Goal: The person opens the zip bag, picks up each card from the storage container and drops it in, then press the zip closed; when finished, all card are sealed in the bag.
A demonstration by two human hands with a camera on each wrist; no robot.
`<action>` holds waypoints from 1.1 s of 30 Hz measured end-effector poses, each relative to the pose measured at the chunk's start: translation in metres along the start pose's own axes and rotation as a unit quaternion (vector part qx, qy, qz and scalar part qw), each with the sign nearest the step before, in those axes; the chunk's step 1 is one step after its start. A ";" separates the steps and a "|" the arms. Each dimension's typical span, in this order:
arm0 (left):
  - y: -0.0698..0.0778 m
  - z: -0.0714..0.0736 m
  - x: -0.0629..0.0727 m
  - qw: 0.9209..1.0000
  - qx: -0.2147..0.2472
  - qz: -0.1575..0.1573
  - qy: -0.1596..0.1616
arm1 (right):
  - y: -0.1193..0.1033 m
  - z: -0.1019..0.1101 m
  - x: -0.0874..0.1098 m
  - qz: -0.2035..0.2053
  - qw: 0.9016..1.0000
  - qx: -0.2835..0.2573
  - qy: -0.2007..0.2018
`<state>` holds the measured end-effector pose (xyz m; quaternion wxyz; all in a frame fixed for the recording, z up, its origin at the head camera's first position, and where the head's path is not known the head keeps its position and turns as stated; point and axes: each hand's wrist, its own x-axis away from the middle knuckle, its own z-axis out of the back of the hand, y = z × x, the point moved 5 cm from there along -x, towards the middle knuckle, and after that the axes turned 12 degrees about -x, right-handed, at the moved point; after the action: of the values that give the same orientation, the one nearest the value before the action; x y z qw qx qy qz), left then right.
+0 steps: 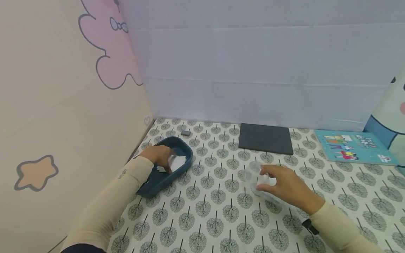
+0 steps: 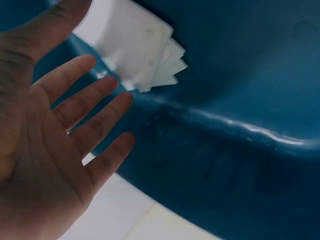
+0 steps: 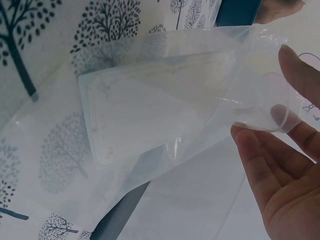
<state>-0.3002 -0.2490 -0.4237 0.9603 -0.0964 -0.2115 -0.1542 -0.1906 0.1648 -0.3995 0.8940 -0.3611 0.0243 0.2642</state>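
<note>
On the left, my left hand (image 1: pixel 159 156) reaches into a dark blue plastic basin (image 1: pixel 188 154). Its fingers are spread and loosely extended beside a stack of white cards (image 2: pixel 130 40), slightly fanned at one corner, lying in the basin. No card shows clearly gripped in that hand. My right hand (image 1: pixel 286 186), over the patterned cloth, holds a clear plastic bag (image 3: pixel 195 150) near its end, with thumb and fingers curved about it. A pale, flat stack of cards (image 3: pixel 150 105) shows through the bag in the right wrist view.
A tree-print cloth (image 1: pixel 202 218) covers the table. Toward the back lie a small grey block (image 1: pixel 185 133), a black flat board (image 1: pixel 265 138) and a turquoise picture book (image 1: pixel 355 147). Walls stand at the left (image 1: pixel 63 116) and back (image 1: pixel 253 63).
</note>
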 end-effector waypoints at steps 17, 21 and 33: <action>0.002 -0.010 -0.007 0.998 -0.048 -0.014 0.046 | 0.001 0.000 -0.001 0.014 1.000 0.005 -0.001; 0.003 -0.010 -0.007 0.995 -0.078 -0.023 0.050 | 0.001 -0.001 -0.001 0.012 1.000 0.004 -0.004; 0.004 -0.006 -0.002 0.992 -0.102 -0.034 0.064 | -0.002 -0.001 -0.002 0.020 1.000 0.016 -0.004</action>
<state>-0.2983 -0.2462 -0.4302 0.9512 -0.1767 -0.1361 -0.2133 -0.1914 0.1620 -0.3989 0.8943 -0.3453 0.0322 0.2826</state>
